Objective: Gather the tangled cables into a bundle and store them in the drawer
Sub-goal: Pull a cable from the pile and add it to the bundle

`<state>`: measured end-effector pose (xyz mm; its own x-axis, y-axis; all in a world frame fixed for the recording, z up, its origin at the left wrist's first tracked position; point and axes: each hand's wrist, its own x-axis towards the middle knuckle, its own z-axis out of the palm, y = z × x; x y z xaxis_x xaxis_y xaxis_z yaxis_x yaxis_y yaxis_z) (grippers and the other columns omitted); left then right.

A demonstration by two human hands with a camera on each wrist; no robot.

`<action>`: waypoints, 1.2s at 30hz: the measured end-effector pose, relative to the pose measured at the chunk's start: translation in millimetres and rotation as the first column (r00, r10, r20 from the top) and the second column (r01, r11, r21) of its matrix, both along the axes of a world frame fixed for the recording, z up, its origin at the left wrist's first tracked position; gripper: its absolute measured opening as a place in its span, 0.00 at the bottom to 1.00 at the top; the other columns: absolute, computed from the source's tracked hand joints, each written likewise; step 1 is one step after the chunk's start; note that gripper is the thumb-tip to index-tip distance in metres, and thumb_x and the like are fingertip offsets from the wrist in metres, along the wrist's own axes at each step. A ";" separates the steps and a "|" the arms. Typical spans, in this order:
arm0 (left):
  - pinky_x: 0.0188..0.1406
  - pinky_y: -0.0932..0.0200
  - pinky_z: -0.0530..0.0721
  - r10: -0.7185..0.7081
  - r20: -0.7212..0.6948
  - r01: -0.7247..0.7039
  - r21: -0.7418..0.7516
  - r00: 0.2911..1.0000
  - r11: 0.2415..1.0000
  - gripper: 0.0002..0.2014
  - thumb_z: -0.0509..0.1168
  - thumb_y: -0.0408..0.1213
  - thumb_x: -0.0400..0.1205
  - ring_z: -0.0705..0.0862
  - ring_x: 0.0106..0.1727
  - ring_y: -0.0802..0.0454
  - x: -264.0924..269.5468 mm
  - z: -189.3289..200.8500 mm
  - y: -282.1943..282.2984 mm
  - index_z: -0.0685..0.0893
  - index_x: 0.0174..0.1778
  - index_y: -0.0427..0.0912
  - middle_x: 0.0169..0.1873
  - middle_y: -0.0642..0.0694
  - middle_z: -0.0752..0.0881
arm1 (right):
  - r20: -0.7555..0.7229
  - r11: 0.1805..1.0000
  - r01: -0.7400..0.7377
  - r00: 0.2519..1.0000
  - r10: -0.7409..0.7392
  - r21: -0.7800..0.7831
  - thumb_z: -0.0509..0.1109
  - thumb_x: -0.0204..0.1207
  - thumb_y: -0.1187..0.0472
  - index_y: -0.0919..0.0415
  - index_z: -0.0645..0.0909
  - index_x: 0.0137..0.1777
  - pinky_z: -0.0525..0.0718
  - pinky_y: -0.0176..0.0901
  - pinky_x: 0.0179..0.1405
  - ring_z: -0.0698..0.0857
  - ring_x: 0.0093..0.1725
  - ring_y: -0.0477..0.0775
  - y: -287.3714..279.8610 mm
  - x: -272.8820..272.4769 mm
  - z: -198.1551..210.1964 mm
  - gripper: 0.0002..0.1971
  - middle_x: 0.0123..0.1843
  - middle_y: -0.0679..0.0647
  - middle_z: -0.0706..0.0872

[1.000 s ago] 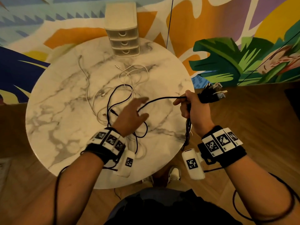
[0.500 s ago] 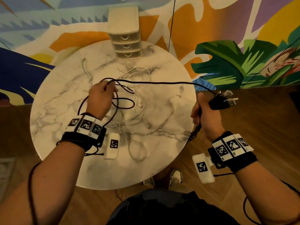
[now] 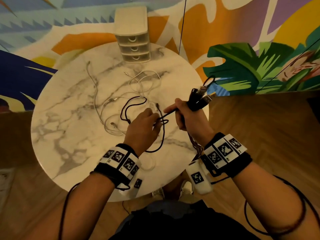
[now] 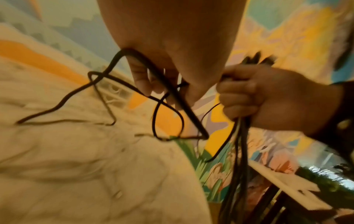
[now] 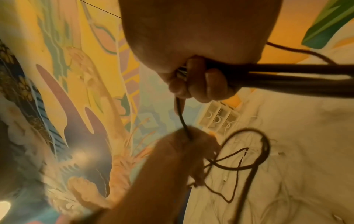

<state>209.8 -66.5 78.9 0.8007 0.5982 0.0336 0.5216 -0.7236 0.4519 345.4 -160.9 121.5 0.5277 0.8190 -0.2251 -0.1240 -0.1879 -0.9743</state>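
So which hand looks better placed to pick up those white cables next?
Probably the left hand: it sits nearest the white cables and pinches only one black cable, while the right hand grips the bundle.

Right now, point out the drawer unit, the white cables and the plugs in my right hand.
drawer unit (image 3: 133, 46): head view, middle drawer front.
white cables (image 3: 144, 78): head view, far loop.
plugs (image 3: 199, 97): head view, black plug bodies above right hand (image 3: 189, 118).
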 end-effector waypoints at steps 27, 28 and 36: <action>0.49 0.48 0.75 -0.445 -0.573 0.469 -0.116 0.688 0.875 0.24 0.53 0.58 0.84 0.80 0.56 0.40 -26.3 -64.3 -45.3 0.73 0.66 0.43 0.59 0.43 0.78 | -0.117 0.937 0.344 0.930 -0.348 -0.055 0.53 0.87 0.52 0.65 0.83 0.38 0.60 0.34 0.14 0.61 0.14 0.45 1.1 20.5 -49.1 0.24 0.31 0.65 0.88; 0.47 0.47 0.76 -0.428 -0.591 0.413 -0.170 0.684 0.895 0.25 0.55 0.58 0.83 0.80 0.57 0.40 -18.0 -65.7 -49.9 0.71 0.68 0.43 0.60 0.43 0.76 | -0.124 0.939 0.339 0.931 -0.345 -0.062 0.53 0.87 0.52 0.64 0.83 0.38 0.59 0.34 0.14 0.61 0.14 0.45 0.5 19.1 -49.6 0.24 0.31 0.66 0.88; 0.52 0.48 0.80 -0.414 -0.751 0.438 -0.186 0.514 0.880 0.13 0.62 0.37 0.82 0.84 0.56 0.40 -24.8 -84.2 -78.0 0.78 0.62 0.41 0.57 0.41 0.84 | -0.138 0.928 0.364 0.918 -0.372 -0.078 0.51 0.87 0.53 0.65 0.81 0.38 0.60 0.31 0.14 0.60 0.13 0.42 -10.1 22.6 -42.6 0.24 0.34 0.69 0.86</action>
